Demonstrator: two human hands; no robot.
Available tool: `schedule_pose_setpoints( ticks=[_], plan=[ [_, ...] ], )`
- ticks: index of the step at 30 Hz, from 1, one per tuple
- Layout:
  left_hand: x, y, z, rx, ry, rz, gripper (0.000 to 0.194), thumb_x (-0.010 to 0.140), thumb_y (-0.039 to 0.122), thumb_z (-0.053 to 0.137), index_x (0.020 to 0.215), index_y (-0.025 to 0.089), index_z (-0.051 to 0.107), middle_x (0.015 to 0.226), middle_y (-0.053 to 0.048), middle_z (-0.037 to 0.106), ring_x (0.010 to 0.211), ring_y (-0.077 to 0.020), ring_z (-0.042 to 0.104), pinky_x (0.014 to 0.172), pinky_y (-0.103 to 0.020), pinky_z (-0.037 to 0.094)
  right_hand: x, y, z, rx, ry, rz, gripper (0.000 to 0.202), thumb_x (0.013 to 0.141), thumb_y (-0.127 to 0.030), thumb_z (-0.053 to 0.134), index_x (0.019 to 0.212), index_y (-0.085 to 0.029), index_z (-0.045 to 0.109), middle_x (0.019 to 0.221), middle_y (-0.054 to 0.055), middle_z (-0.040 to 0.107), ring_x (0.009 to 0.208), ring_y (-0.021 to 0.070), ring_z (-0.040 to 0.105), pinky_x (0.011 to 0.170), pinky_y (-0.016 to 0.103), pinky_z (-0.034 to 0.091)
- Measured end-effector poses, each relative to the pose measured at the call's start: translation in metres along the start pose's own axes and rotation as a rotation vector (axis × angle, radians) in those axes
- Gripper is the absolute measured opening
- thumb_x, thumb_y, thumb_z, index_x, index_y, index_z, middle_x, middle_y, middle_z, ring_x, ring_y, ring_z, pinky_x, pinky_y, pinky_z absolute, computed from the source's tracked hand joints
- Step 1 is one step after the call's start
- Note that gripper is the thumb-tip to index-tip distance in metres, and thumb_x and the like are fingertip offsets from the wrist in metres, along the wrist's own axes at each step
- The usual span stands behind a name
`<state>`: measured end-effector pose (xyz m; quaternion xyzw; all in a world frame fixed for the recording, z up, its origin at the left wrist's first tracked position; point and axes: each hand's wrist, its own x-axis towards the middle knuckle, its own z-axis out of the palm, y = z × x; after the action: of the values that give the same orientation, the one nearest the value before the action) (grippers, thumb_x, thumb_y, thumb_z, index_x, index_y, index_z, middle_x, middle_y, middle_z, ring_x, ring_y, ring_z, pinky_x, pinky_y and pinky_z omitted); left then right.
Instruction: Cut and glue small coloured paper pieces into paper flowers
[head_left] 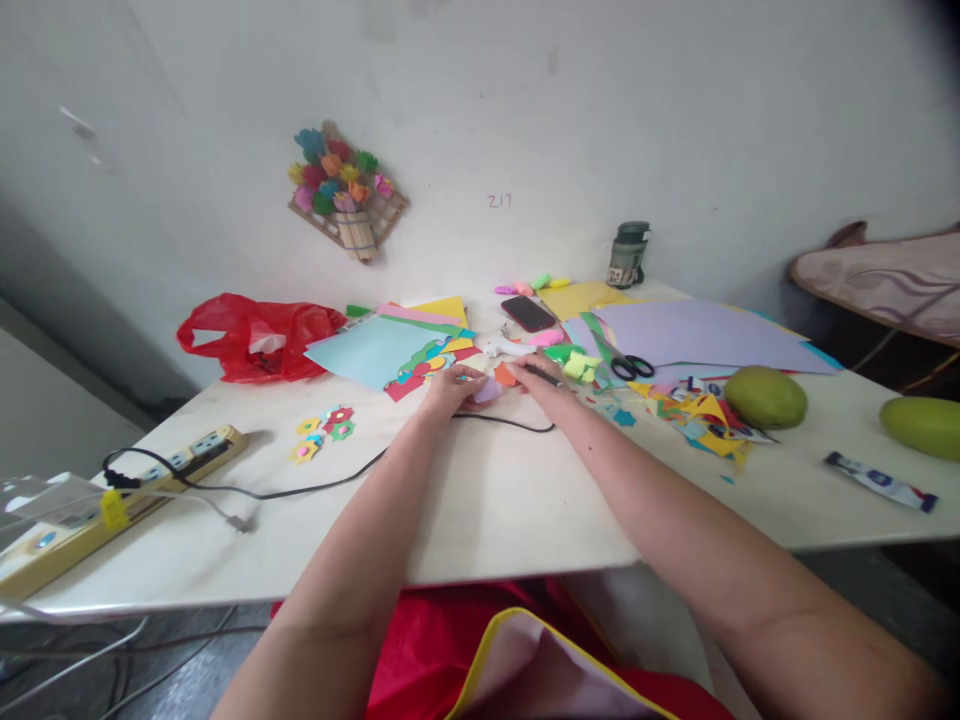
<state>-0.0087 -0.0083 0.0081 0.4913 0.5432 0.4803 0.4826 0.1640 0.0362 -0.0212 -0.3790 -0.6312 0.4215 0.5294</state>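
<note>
Paper-flower work, partly done: four finished paper flowers (pixel 324 428) lie aside, left hand (pixel 450 388) pinches a lilac paper piece (pixel 487 390), right hand (pixel 541 378) grasps a dark pen (pixel 541 374), uncut sheets (pixel 697 332) remain.

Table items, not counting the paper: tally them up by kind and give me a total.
Green fruits: 2
Scissors: 1
Phone: 1
Red plastic bag: 1
Power strip: 1
Dark jar: 1
Wrapped packet: 1
Total: 8
</note>
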Motion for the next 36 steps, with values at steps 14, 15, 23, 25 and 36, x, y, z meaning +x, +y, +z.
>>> schedule_pose_setpoints(
  ticks=[14,15,23,25,36],
  plan=[
    [-0.001,-0.001,0.006,-0.144,-0.225,0.076,0.030,0.073,0.034,0.072,0.089,0.013,0.058,0.068,0.000,0.066,0.061,-0.0120,0.066,0.068,-0.026,0.056,-0.003,-0.009,0.007,-0.017,0.008,-0.063,0.018,0.058,-0.034,0.071,0.060,-0.020,0.059,0.059,-0.002,0.058,0.057,0.0150,0.054,0.057,0.028,0.044],
    [-0.002,0.000,0.007,-0.160,-0.229,0.061,0.030,0.075,0.037,0.071,0.088,0.013,0.058,0.069,0.000,0.066,0.062,-0.0125,0.067,0.068,-0.026,0.056,-0.002,-0.007,0.008,-0.010,0.022,-0.062,0.019,0.057,-0.034,0.071,0.061,-0.020,0.059,0.059,-0.002,0.058,0.058,0.0154,0.054,0.057,0.029,0.044],
    [-0.005,0.000,0.011,-0.111,-0.163,-0.046,0.034,0.065,0.026,0.081,0.076,0.014,0.051,0.063,-0.002,0.067,0.062,-0.0170,0.069,0.064,-0.027,0.056,-0.002,-0.005,0.009,0.003,0.016,-0.035,0.028,0.057,-0.041,0.074,0.068,-0.021,0.058,0.060,-0.001,0.058,0.060,0.0170,0.057,0.056,0.029,0.045],
    [-0.005,0.000,0.012,-0.114,-0.159,-0.055,0.034,0.064,0.024,0.081,0.074,0.014,0.050,0.063,-0.003,0.068,0.061,-0.0172,0.069,0.064,-0.028,0.056,-0.004,-0.008,0.009,0.005,0.006,-0.025,0.030,0.057,-0.042,0.074,0.071,-0.021,0.058,0.060,-0.002,0.057,0.059,0.0162,0.056,0.056,0.029,0.045],
    [-0.004,-0.001,0.009,-0.187,-0.181,-0.038,0.040,0.059,0.021,0.083,0.076,0.016,0.048,0.060,0.001,0.065,0.060,-0.0161,0.069,0.058,-0.022,0.054,-0.008,-0.016,0.007,-0.037,-0.051,0.009,0.026,0.074,-0.045,0.057,0.065,-0.020,0.057,0.061,-0.001,0.055,0.052,0.0119,0.050,0.051,0.026,0.042]
  ],
)
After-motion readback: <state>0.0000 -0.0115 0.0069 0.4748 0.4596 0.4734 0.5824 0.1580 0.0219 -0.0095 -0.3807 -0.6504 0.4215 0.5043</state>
